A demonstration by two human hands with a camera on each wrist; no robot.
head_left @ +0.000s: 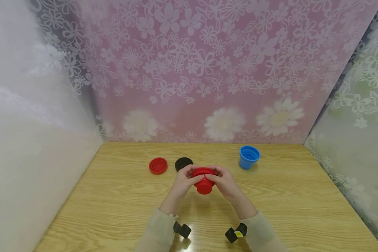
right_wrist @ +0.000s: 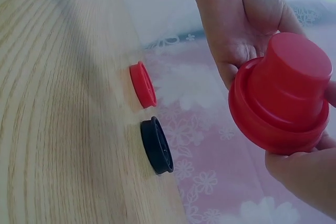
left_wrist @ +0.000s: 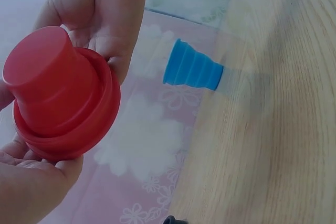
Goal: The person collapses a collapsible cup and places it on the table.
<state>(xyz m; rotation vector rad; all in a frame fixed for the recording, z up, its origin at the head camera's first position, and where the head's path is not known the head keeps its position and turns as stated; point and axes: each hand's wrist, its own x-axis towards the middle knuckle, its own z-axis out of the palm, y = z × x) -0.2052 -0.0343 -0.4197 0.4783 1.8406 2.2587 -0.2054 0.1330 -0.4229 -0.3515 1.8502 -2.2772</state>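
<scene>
Both hands grip a red collapsible cup (head_left: 204, 187) above the table, its narrower base tilted towards me and its wide folded rim away. My left hand (head_left: 183, 180) holds the cup's left side, with the thumb across the front. On the right side my right hand (head_left: 227, 182) mirrors it, the thumbs nearly meeting. In the left wrist view the cup (left_wrist: 52, 85) shows a stepped body partly sunk into its wide ring. The right wrist view shows the same cup (right_wrist: 286, 87) between the hands. Its inside is hidden.
A flattened red collapsible cup (head_left: 158, 165) lies left of the hands, beside a flattened black one (head_left: 183, 163) just behind the left hand. An extended blue collapsible cup (head_left: 249, 157) stands at the back right. Flowered panels (head_left: 189, 77) border the wooden table (head_left: 119, 199).
</scene>
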